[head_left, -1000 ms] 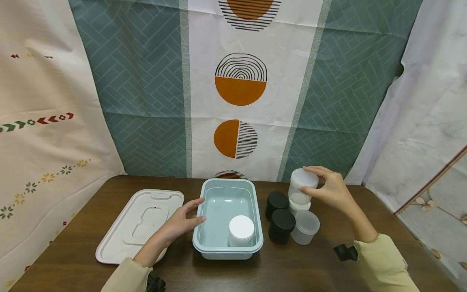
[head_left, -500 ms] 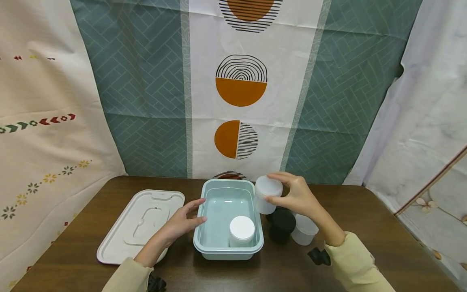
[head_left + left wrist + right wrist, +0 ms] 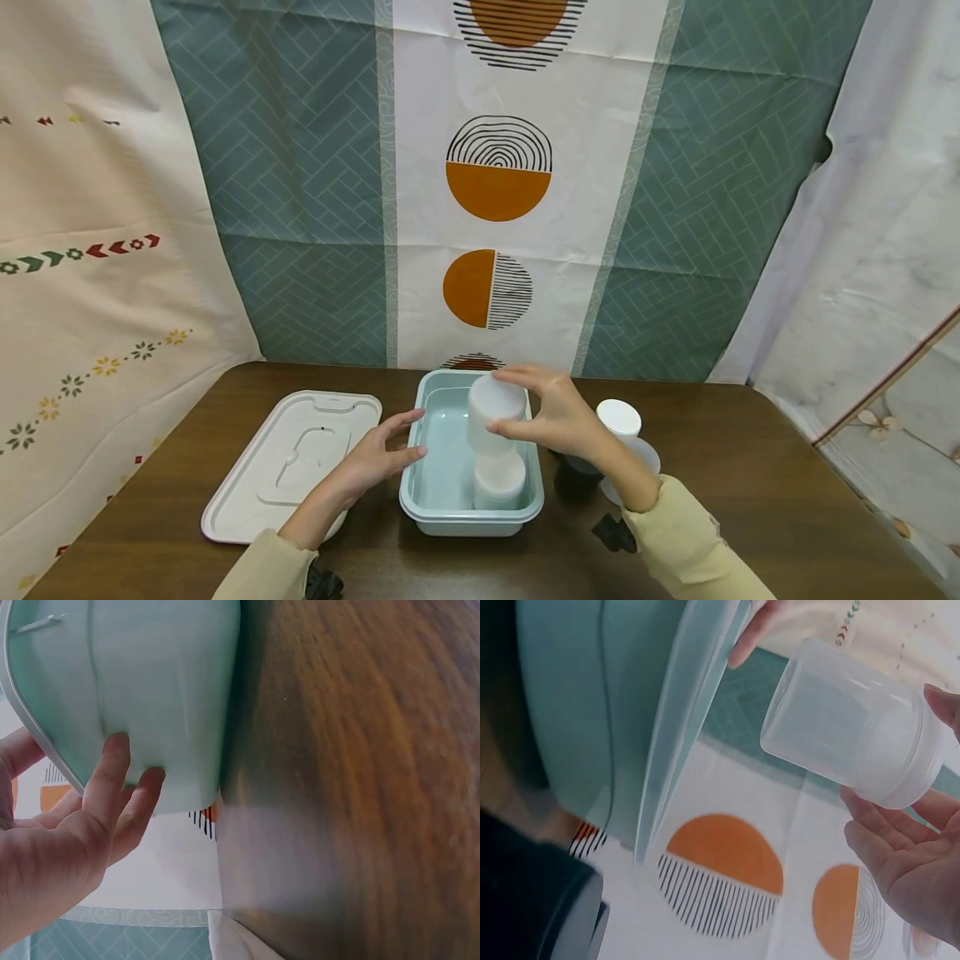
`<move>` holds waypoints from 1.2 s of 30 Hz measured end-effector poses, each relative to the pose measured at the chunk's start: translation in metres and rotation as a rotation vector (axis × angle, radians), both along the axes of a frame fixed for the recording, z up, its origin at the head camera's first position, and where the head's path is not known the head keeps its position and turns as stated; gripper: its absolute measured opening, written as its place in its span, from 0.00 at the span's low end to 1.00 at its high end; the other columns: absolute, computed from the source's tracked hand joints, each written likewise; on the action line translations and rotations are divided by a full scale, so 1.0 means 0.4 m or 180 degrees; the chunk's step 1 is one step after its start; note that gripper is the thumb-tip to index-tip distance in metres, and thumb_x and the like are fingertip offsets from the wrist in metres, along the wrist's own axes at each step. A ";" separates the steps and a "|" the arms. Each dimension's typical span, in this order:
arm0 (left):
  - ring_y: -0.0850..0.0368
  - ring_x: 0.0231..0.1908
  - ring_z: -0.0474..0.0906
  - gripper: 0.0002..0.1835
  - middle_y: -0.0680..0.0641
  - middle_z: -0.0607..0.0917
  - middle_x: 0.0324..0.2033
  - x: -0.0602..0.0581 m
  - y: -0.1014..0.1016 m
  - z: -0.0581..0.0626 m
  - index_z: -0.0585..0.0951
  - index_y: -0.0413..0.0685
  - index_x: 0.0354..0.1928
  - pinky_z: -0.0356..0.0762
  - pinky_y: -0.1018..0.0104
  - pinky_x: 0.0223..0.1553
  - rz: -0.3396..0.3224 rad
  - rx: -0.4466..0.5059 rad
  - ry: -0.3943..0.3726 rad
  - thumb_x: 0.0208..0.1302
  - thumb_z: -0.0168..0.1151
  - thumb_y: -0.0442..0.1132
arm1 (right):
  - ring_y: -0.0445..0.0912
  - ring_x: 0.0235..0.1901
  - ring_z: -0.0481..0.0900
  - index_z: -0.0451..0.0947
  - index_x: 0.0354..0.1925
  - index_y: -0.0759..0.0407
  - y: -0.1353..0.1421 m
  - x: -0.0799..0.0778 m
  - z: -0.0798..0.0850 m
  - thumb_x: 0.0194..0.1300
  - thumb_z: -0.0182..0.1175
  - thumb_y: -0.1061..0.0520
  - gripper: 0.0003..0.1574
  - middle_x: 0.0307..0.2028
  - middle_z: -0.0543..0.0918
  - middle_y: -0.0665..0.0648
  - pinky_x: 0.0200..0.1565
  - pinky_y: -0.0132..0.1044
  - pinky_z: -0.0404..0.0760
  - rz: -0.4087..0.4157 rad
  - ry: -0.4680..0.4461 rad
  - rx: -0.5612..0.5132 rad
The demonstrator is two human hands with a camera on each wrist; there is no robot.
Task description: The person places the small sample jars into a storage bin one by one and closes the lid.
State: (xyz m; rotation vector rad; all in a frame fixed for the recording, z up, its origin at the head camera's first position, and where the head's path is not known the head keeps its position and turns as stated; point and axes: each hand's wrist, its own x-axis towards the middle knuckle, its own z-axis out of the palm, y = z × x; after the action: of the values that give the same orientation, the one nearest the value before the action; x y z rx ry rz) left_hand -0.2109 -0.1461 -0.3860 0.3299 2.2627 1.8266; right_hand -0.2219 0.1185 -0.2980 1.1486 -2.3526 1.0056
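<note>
My right hand (image 3: 558, 417) holds a translucent jar (image 3: 491, 421) by its whitish lid, thumb on one side and fingers on the other. The jar is upright above the light blue plastic tub (image 3: 442, 492). In the right wrist view the jar (image 3: 832, 720) is clear of the tub's rim. Another white-lidded jar (image 3: 498, 496) stands inside the tub near its front right corner. My left hand (image 3: 371, 458) rests at the tub's left rim, its fingers extended. The left wrist view shows its fingertips (image 3: 116, 742) against the outer wall.
A white lid (image 3: 292, 467) lies flat left of the tub. Right of the tub are a black jar (image 3: 576, 483), a white-lidded jar (image 3: 618, 415) and a translucent jar (image 3: 645, 458), partly behind my right forearm. A patterned cloth (image 3: 495, 167) hangs behind the table.
My right hand has carried the translucent jar leftward from above the group of jars to over the tub. The left hand has stayed at the tub's rim.
</note>
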 end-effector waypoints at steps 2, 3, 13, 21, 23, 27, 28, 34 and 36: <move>0.37 0.57 0.66 0.32 0.30 0.58 0.63 0.001 0.001 0.000 0.58 0.41 0.66 0.75 0.51 0.46 0.0022 -0.0004 -0.0008 0.62 0.58 0.36 | 0.50 0.45 0.77 0.77 0.49 0.66 -0.012 0.003 -0.003 0.43 0.73 0.55 0.34 0.47 0.80 0.60 0.37 0.34 0.78 0.0046 -0.0001 0.0007; 0.37 0.57 0.66 0.32 0.30 0.58 0.63 0.001 0.001 0.001 0.58 0.41 0.66 0.75 0.51 0.46 0.0034 -0.0004 -0.0014 0.62 0.58 0.36 | 0.50 0.44 0.77 0.76 0.50 0.66 -0.018 0.004 -0.004 0.44 0.72 0.54 0.34 0.47 0.80 0.60 0.36 0.35 0.79 0.0076 -0.0024 0.0002; 0.37 0.57 0.66 0.33 0.31 0.59 0.62 0.000 0.000 0.001 0.59 0.43 0.66 0.75 0.51 0.46 0.0007 0.0015 -0.0036 0.61 0.59 0.40 | 0.48 0.46 0.76 0.74 0.53 0.65 -0.067 0.015 -0.021 0.48 0.70 0.53 0.35 0.51 0.77 0.60 0.37 0.33 0.79 0.0255 -0.0334 0.0048; 0.38 0.57 0.66 0.34 0.30 0.59 0.62 0.000 -0.002 -0.001 0.57 0.42 0.67 0.75 0.52 0.46 -0.0054 0.0029 -0.0009 0.62 0.58 0.42 | 0.49 0.52 0.73 0.74 0.53 0.65 -0.090 0.010 -0.059 0.48 0.70 0.52 0.35 0.52 0.77 0.59 0.43 0.32 0.77 0.0297 -0.0440 0.0105; 0.37 0.57 0.66 0.34 0.30 0.59 0.62 0.000 -0.003 -0.002 0.57 0.41 0.67 0.76 0.53 0.45 -0.0061 0.0033 0.0000 0.62 0.58 0.42 | 0.49 0.52 0.73 0.74 0.53 0.65 -0.094 0.007 -0.072 0.47 0.71 0.53 0.35 0.52 0.77 0.59 0.43 0.32 0.77 0.0317 -0.0454 0.0116; 0.37 0.57 0.67 0.34 0.30 0.58 0.62 0.001 -0.003 -0.003 0.57 0.41 0.66 0.76 0.53 0.45 -0.0061 0.0014 0.0026 0.63 0.58 0.43 | 0.49 0.50 0.75 0.75 0.52 0.65 -0.100 0.005 -0.097 0.46 0.72 0.53 0.35 0.51 0.78 0.60 0.43 0.31 0.77 0.0353 -0.0533 0.0133; 0.37 0.56 0.67 0.33 0.30 0.58 0.62 0.001 -0.003 -0.004 0.58 0.40 0.66 0.76 0.53 0.45 -0.0060 0.0009 0.0034 0.63 0.58 0.43 | 0.49 0.49 0.75 0.75 0.52 0.65 -0.102 0.004 -0.103 0.46 0.72 0.53 0.36 0.51 0.78 0.60 0.42 0.31 0.77 0.0363 -0.0563 0.0137; 0.38 0.55 0.69 0.31 0.29 0.59 0.62 -0.002 -0.003 -0.007 0.58 0.39 0.66 0.76 0.54 0.45 -0.0069 0.0037 0.0078 0.64 0.56 0.41 | 0.48 0.47 0.76 0.75 0.52 0.65 -0.111 0.002 -0.132 0.44 0.72 0.52 0.37 0.50 0.79 0.59 0.40 0.29 0.76 0.0353 -0.0627 0.0214; 0.39 0.55 0.69 0.30 0.29 0.58 0.62 -0.002 -0.002 -0.008 0.58 0.38 0.65 0.76 0.55 0.44 -0.0089 0.0060 0.0099 0.65 0.55 0.40 | 0.47 0.46 0.77 0.75 0.52 0.65 -0.112 0.003 -0.141 0.43 0.73 0.52 0.37 0.49 0.79 0.59 0.39 0.30 0.77 0.0334 -0.0605 0.0264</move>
State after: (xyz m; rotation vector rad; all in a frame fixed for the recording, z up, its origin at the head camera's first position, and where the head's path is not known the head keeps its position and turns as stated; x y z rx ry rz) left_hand -0.2116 -0.1468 -0.3891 0.3939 2.2507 1.8426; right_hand -0.2206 0.0736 -0.3542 1.2699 -2.5256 1.1061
